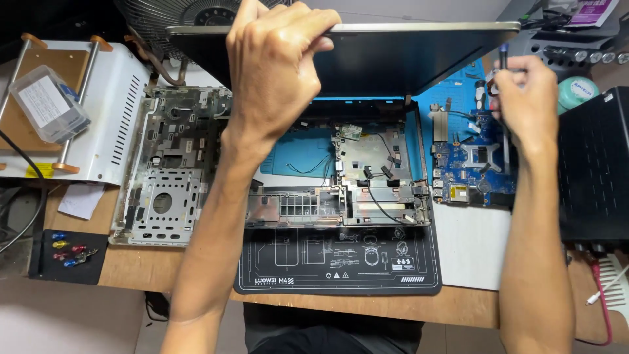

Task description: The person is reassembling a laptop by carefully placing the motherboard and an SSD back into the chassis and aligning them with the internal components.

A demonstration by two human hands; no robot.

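While the laptop screen lid (pixel 393 56) ran crosswise above the gutted laptop base (pixel 341 177) on your desk (pixel 164 269), your left hand (pixel 275 72) gripped its top edge; your right hand (pixel 524 98), further right, pinched a screwdriver (pixel 504 56) over the blue motherboard (pixel 468 164).

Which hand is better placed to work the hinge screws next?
Right, probably. The right hand already holds the dark-handled screwdriver near the hinge, while the left hand grips the raised dark laptop lid.

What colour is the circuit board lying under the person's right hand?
Blue: the circuit board shows best in the head view, below the right hand.
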